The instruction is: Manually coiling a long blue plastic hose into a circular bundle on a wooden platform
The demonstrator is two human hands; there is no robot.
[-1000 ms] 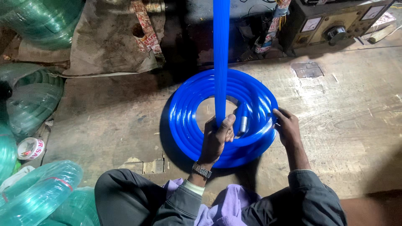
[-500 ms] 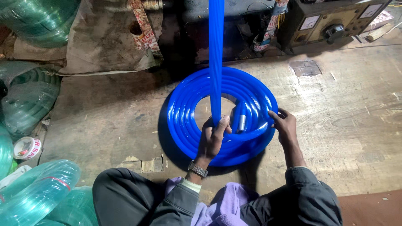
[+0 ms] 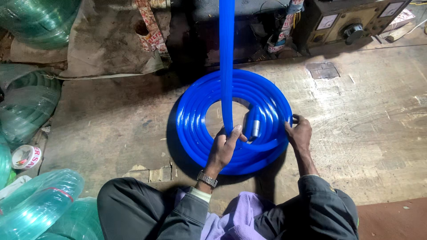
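Coiling step: left hand (image 3: 224,146) fingers clamp incoming blue hose (image 3: 227,66), right hand (image 3: 299,133) grips coil (image 3: 191,120) rim; next lay likely needs steady feed

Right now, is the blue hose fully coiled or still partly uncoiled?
Partly uncoiled. The blue hose lies mostly coiled flat, but one length rises straight up from the left hand out of view.
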